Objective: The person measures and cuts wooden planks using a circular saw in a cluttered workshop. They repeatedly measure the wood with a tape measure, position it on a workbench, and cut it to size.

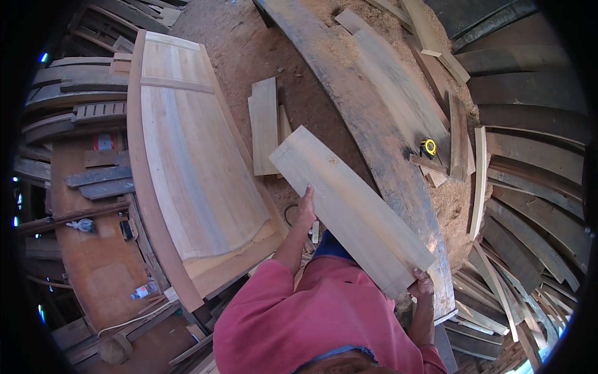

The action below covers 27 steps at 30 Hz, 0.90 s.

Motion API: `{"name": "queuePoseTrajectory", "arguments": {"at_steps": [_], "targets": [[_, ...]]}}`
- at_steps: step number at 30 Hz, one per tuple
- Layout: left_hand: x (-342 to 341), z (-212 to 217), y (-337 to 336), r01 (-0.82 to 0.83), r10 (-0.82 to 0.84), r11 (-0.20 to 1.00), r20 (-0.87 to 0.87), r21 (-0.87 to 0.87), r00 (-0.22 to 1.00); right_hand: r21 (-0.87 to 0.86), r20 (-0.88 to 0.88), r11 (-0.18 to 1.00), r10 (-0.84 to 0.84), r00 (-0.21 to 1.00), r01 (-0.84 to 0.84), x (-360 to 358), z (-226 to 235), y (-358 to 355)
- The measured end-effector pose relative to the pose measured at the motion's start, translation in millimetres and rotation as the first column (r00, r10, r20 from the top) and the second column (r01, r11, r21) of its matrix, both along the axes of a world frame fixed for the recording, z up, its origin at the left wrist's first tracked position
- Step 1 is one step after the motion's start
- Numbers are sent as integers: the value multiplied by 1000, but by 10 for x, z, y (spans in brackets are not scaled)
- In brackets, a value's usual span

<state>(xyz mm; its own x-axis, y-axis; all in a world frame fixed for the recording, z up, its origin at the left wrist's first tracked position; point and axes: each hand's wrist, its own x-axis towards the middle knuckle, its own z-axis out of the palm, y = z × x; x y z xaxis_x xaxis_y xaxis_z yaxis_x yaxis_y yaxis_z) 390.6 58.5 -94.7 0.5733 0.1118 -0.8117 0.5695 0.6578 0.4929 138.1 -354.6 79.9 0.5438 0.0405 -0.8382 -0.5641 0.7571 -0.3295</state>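
A wide, flat wooden board (349,209) is held in front of my body, slanting from upper left to lower right. My left hand (307,204) grips its left long edge, the thumb lying on the top face. Around the lower right corner closes my right hand (422,283), thumb on top and the other fingers mostly hidden beneath. The board is pale brown with a small knot near its far end. Its right part overlaps a long, worn workbench (374,143) in the view; whether they touch I cannot tell.
To the left lies a large panelled door (193,162). Shorter boards (265,124) rest on the ground between door and bench. A yellow tape measure (428,148) sits on planks at the right, amid sawdust. Stacked timber (529,137) lines the right side. A plastic bottle (144,290) lies far left.
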Motion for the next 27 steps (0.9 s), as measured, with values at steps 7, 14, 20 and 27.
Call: {"name": "queuePoseTrajectory", "arguments": {"at_steps": [7,14,20,27], "targets": [[77,-126,673,-209,208,965,-25,-156,978,58,109,989,132,985,-139,1303,276,614],[185,-1,852,-336,346,900,-12,-279,938,33,113,975,215,970,-220,2279,-248,1772],[282,-389,1412,-344,364,879,-4,-331,932,65,106,956,279,954,-287,3253,-1131,2982],[-329,-360,1008,-343,333,931,-92,-122,938,99,-57,893,445,894,-439,2977,-2150,3581]]}}
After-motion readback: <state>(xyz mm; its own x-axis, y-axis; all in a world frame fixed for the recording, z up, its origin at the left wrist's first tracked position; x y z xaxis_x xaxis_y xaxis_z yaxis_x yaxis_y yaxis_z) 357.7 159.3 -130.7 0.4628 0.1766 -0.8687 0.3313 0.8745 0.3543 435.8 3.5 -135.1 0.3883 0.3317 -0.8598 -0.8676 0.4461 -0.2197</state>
